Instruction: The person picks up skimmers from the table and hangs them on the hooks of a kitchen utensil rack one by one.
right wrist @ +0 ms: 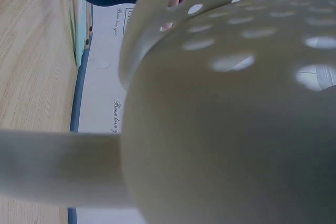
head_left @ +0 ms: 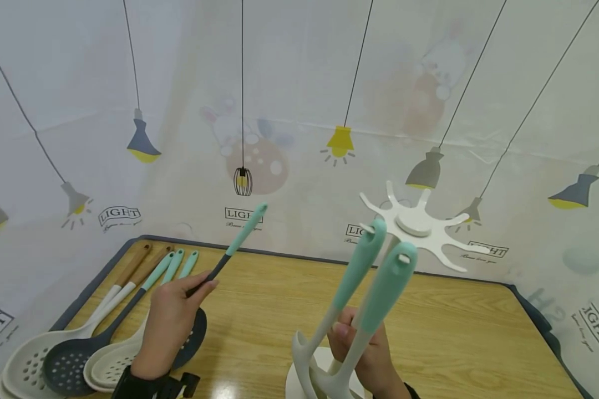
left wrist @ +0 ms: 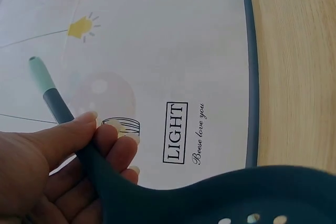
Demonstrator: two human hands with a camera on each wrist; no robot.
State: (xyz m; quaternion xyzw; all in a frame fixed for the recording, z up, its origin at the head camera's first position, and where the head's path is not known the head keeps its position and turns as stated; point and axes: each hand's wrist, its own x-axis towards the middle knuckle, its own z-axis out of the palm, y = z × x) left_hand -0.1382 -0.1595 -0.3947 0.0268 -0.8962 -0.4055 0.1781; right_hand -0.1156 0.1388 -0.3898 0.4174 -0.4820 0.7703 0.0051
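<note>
Place: screened-off work area; home or studio cannot be told. Walls: pale sheeting (head_left: 299,72), creased, at left, front and right; printed with hanging lamps (head_left: 340,143) and the word LIGHT. Surface (head_left: 454,332): wood-grain, dark border (left wrist: 253,77). Goods: kitchen utensils (head_left: 70,360), grouped at left and on a white rack (head_left: 413,221).

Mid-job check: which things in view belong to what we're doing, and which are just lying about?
In the job:
held skimmer, in the left hand
white stand, its post gripped by the right hand
hanging mint-handled utensils

Lying about, at the left, perhaps part of it too:
wooden-handled utensils
loose dark skimmer
pale skimmers
</note>
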